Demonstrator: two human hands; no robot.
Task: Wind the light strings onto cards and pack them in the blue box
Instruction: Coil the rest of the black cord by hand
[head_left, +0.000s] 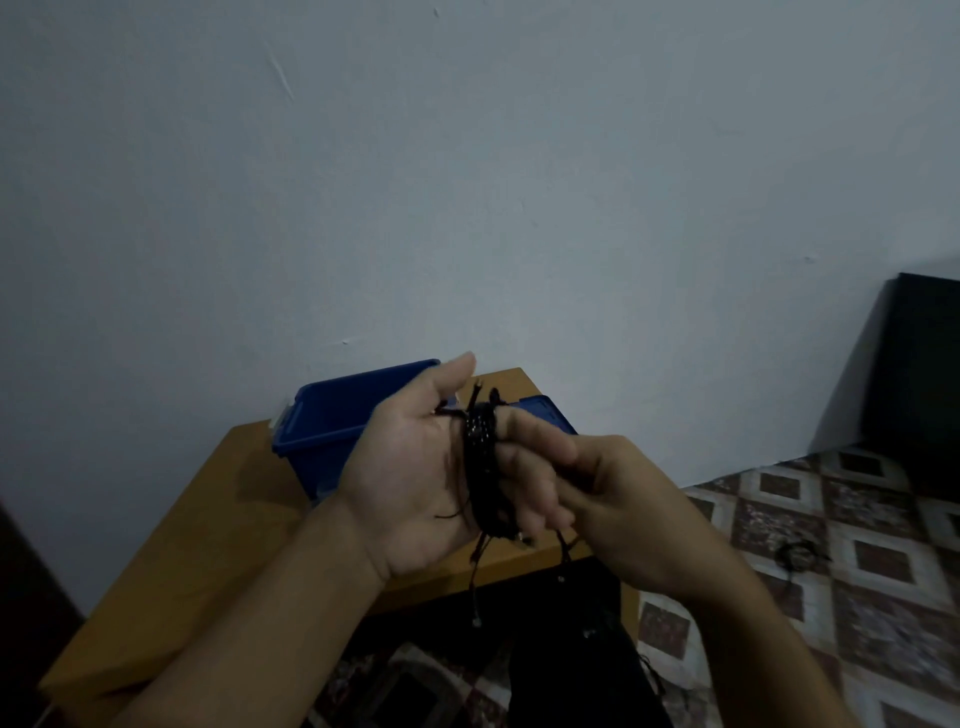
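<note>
Light string (478, 452) coiled round the outstretched left hand (410, 483), above the desk (218, 499); blue box (332, 415) at its far edge — no card seen. Right hand (613, 509) pinches the tail — slack would likely let coils slip and tangle.

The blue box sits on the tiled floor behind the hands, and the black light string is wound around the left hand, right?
Not the floor: the head view shows the blue box on the wooden table. The black light string is wound around the left hand, as you said.
</note>
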